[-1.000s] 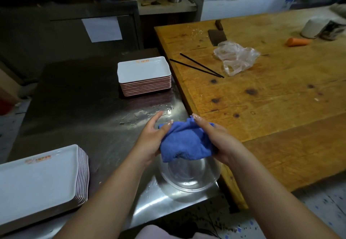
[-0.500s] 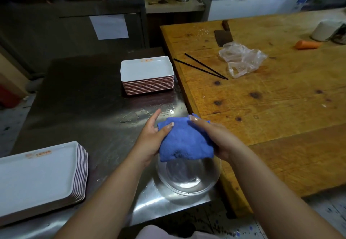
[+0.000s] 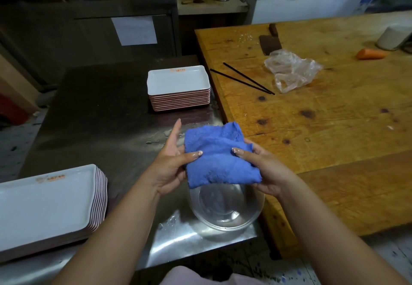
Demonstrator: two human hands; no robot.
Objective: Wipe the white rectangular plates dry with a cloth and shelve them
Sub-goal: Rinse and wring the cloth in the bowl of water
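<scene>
The blue cloth (image 3: 219,158) has been opened out flatter and is pinched by the left hand (image 3: 170,166) and right hand (image 3: 266,170) above the bowl (image 3: 226,209). The plates (image 3: 178,79) are untouched, so wiping looks ready to begin.

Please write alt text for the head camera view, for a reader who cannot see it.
Both hands, left hand and right hand, hold a folded blue cloth above a clear bowl on a steel counter. Two stacks of white rectangular plates sit there, the far stack and the near-left stack; a wooden table adjoins.
</scene>
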